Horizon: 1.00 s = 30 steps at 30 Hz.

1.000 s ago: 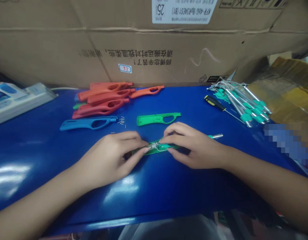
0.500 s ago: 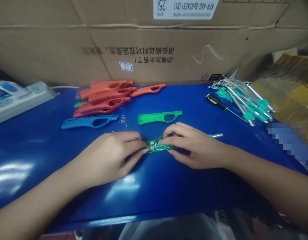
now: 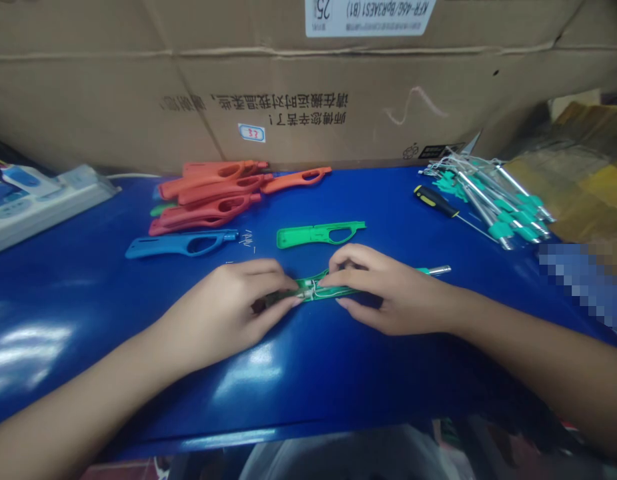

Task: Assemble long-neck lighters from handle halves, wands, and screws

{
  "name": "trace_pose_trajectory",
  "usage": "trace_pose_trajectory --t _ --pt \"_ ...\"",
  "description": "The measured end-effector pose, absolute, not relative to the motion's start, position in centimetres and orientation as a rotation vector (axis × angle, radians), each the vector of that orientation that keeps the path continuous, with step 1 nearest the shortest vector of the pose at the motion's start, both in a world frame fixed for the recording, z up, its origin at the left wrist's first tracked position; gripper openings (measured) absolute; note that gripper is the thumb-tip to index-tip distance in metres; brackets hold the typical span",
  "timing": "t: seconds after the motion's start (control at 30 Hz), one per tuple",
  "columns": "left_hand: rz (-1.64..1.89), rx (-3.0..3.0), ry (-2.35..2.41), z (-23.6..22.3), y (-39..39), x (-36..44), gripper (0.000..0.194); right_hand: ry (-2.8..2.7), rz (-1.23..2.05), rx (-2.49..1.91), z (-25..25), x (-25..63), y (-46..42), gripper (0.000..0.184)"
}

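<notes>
Between my hands lies an opened green lighter shell (image 3: 315, 293) with a white wire and small inner parts showing. A metal lighter tube (image 3: 441, 270) sticks out to the right, behind my right hand. My left hand (image 3: 238, 300) is closed around the shell's left end, thumb and fingers pinching at the inner parts. My right hand (image 3: 383, 287) grips the shell's right part, its fingertips at the wire. Both palms hide much of the shell. Just beyond, the other green shell half (image 3: 308, 236) lies with its inside up.
Red and orange lighter shells (image 3: 213, 190) are piled at the back left, with a blue shell (image 3: 183, 245) and tiny screws (image 3: 247, 238) before them. At right lie a screwdriver (image 3: 435, 201) and several metal tubes (image 3: 498, 200). A power strip (image 3: 53, 200) is left; a cardboard box (image 3: 288, 73) stands behind.
My left hand's fingertips have shifted slightly to the right along the green shell. My right hand keeps nearly the same place and grip.
</notes>
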<state>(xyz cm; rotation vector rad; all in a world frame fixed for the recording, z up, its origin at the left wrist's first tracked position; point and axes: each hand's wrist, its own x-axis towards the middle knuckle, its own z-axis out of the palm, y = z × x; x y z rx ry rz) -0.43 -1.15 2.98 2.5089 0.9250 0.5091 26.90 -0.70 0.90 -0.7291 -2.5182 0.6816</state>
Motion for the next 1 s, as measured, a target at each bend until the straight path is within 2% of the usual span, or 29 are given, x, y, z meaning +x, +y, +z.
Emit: trace_pose_trajectory --t 0.37,0.6,1.0 --pt "0.473 2.324 1.12 2.9 -1.4 -0.2 0.016 -2.501 0.728 -0.731 0.8 26.9 -0.6 0.032" --pt "0.567 2.154 1.175 2.1 -1.5 0.2 0.012 -2.5 0.706 -0.745 1.0 26.9 -0.7 0.03" --pt "0.539 1.889 1.179 2.3 -0.7 -0.5 0.018 -2.505 0.654 -0.78 0.7 27.2 -0.5 0.035"
